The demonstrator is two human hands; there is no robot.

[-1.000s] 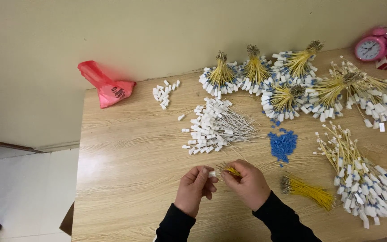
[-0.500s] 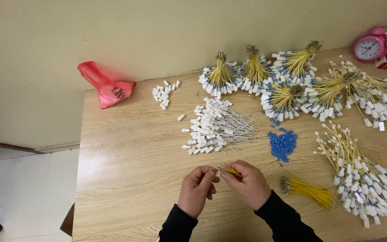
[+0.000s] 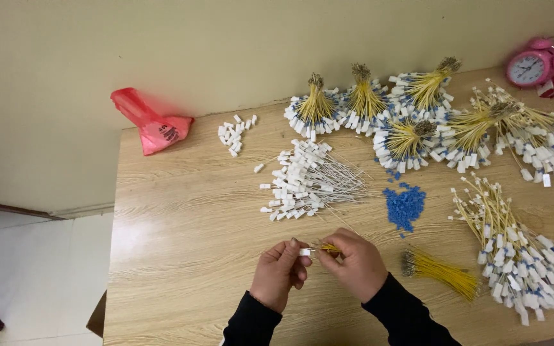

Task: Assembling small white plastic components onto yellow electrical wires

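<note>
My left hand point(image 3: 278, 273) pinches a small white plastic connector point(image 3: 304, 252) near the front of the wooden table point(image 3: 181, 243). Close beside it, my right hand point(image 3: 354, 263) grips a thin yellow wire point(image 3: 329, 247) whose end meets the connector. Both hands sit just in front of a loose heap of white connectors on thin grey wires point(image 3: 306, 181). A small pile of blue plastic pieces point(image 3: 404, 205) lies to the right of the hands. A bunch of bare yellow wires point(image 3: 442, 271) rests right of my right hand.
Bundles of yellow wires with white and blue ends point(image 3: 418, 112) fan along the back. Another such heap point(image 3: 520, 256) lies at right. A red plastic bag point(image 3: 150, 123) and loose white connectors point(image 3: 233, 133) sit at back left. A pink alarm clock point(image 3: 533, 64) stands far right.
My hands have stayed in the same spot, with only small finger movements as the wire end and the white connector come together.
</note>
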